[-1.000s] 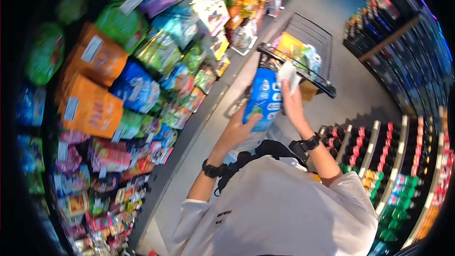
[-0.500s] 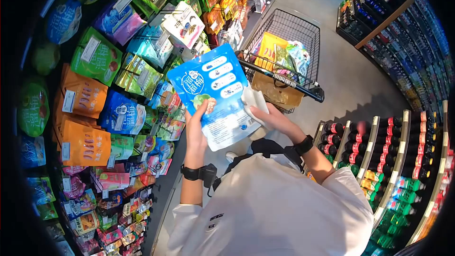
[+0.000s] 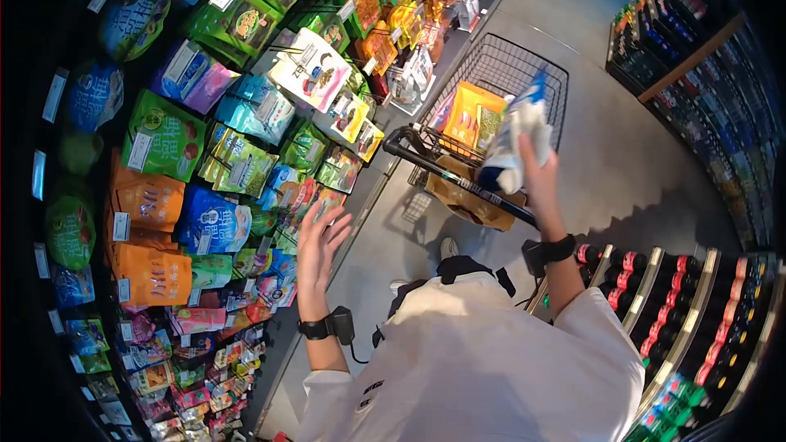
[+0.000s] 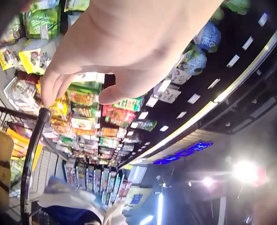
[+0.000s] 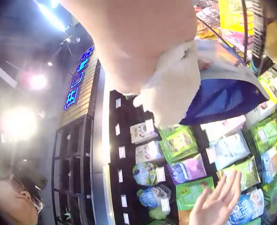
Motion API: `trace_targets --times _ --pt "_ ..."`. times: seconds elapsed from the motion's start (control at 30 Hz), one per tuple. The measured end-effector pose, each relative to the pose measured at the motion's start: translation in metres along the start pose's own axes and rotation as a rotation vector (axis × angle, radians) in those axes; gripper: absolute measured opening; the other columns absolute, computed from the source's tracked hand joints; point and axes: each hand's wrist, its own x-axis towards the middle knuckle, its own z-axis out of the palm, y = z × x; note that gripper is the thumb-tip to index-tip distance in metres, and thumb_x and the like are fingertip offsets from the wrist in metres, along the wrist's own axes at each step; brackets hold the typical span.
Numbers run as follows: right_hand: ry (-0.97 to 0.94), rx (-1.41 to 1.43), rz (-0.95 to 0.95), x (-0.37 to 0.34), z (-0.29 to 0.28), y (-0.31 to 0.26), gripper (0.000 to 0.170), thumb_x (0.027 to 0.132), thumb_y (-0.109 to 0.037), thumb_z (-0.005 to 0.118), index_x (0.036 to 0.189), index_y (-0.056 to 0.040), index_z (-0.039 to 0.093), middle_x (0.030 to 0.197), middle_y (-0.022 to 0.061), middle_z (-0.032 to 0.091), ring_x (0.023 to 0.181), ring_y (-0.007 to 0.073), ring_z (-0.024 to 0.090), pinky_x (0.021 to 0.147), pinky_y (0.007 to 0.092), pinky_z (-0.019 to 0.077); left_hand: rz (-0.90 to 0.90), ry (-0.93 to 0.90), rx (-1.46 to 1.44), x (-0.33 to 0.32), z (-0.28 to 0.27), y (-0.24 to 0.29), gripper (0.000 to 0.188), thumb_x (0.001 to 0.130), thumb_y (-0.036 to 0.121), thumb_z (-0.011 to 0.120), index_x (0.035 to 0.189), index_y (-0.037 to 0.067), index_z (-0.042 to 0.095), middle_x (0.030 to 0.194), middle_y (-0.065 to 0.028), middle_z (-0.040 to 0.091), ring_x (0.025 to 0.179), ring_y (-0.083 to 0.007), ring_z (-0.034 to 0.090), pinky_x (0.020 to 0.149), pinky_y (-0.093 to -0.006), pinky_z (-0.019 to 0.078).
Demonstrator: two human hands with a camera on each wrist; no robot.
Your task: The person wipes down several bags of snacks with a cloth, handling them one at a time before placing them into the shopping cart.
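Observation:
My right hand [image 3: 540, 184] grips a blue-and-white snack pouch [image 3: 532, 98] together with a crumpled white tissue [image 5: 171, 93]. In the head view the pouch is seen nearly edge-on, above the cart's handle and overlapping the basket. The right wrist view shows the pouch's dark blue end [image 5: 223, 101] beside the tissue. My left hand [image 3: 321, 245] is empty, its fingers spread, between the snack shelf and my body. It also shows in the left wrist view, where the fingers overlap the shelf goods near the cart handle [image 4: 33, 154].
The black wire shopping cart [image 3: 565, 86] holds an orange pouch [image 3: 475, 110] and other snack bags, with a brown bag [image 3: 467, 209] below. Hanging snack pouches [image 3: 217, 217] line the left. Bottle racks [image 3: 679, 295] stand at the right, and a drinks shelf [image 3: 696, 57] farther off.
Both hands held the pouch before, its printed face turned up half a second ago. The left hand has let go; the right has carried the pouch forward and right, over the cart.

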Motion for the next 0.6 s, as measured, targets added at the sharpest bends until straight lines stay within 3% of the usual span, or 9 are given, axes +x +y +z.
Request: trace_targets --times 0.07,0.13,0.23,0.27,0.3,0.33,0.43,0.6 --pt "0.163 -0.139 -0.092 0.043 -0.015 0.011 0.034 0.098 -0.024 0.065 0.118 0.0037 0.064 0.100 0.0063 0.071 0.084 0.0139 0.066 0.074 0.0281 0.0519 0.044 0.104 -0.033 -0.005 -0.013 0.002 0.057 0.102 0.020 0.052 0.151 0.000 0.028 0.132 -0.0269 0.057 0.121 -0.0373 0.060 0.101 -0.0441 0.0501" --pt "0.031 -0.102 -0.308 0.081 -0.017 0.029 0.038 0.097 -0.025 0.066 0.120 0.0046 0.063 0.102 0.0081 0.070 0.087 0.0164 0.065 0.076 0.0300 0.0509 0.063 0.203 -0.077 -0.018 -0.031 0.000 0.056 0.102 0.019 0.051 0.150 0.000 0.029 0.132 -0.0272 0.057 0.121 -0.0376 0.060 0.101 -0.0441 0.0506" --pt "-0.206 -0.470 -0.162 0.118 -0.031 0.084 0.041 0.097 -0.026 0.065 0.125 0.0046 0.061 0.110 0.0094 0.068 0.095 0.0171 0.063 0.082 0.0311 0.0490 0.112 0.332 -0.122 -0.031 -0.055 -0.004 0.051 0.102 0.017 0.049 0.148 0.000 0.033 0.132 -0.0270 0.057 0.120 -0.0383 0.061 0.100 -0.0440 0.0512" --pt "-0.136 -0.642 -0.249 0.126 -0.031 0.117 0.041 0.098 -0.025 0.063 0.126 0.0036 0.060 0.113 0.0094 0.066 0.100 0.0142 0.059 0.086 0.0302 0.0468 0.140 0.400 -0.130 -0.040 -0.068 -0.005 0.050 0.102 0.017 0.049 0.147 0.000 0.035 0.132 -0.0268 0.058 0.119 -0.0382 0.062 0.100 -0.0439 0.0514" --pt "-0.219 -0.352 -0.097 0.108 0.000 0.086 0.039 0.100 -0.025 0.060 0.126 0.0039 0.060 0.111 0.0084 0.066 0.100 0.0134 0.058 0.086 0.0306 0.0466 0.169 0.433 -0.140 -0.047 -0.081 -0.005 0.047 0.102 0.017 0.048 0.144 -0.001 0.038 0.130 -0.0262 0.059 0.118 -0.0375 0.063 0.099 -0.0432 0.0519" --pt "-0.340 -0.214 -0.066 0.105 0.007 0.096 0.037 0.101 -0.023 0.058 0.126 0.0042 0.060 0.111 0.0085 0.066 0.101 0.0134 0.058 0.087 0.0309 0.0462 0.200 0.463 -0.149 -0.049 -0.095 -0.008 0.043 0.102 0.017 0.048 0.141 -0.001 0.042 0.129 -0.0256 0.060 0.116 -0.0368 0.064 0.098 -0.0426 0.0524" --pt "-0.372 -0.257 -0.042 0.083 0.027 0.103 0.045 0.101 -0.027 0.060 0.133 0.0043 0.055 0.123 0.0095 0.063 0.109 0.0150 0.057 0.094 0.0304 0.0446 0.242 0.643 -0.170 -0.062 -0.146 -0.023 0.038 0.101 0.019 0.049 0.132 -0.003 0.050 0.123 -0.0228 0.063 0.111 -0.0339 0.066 0.095 -0.0402 0.0539" --pt "-0.487 -0.217 0.141 0.052 0.049 0.092 0.048 0.101 -0.028 0.061 0.136 0.0046 0.053 0.126 0.0112 0.062 0.111 0.0200 0.058 0.099 0.0338 0.0437 0.185 0.906 -0.308 -0.069 -0.245 -0.054 0.042 0.097 0.021 0.054 0.129 -0.005 0.052 0.121 -0.0208 0.063 0.109 -0.0321 0.067 0.094 -0.0383 0.0542"
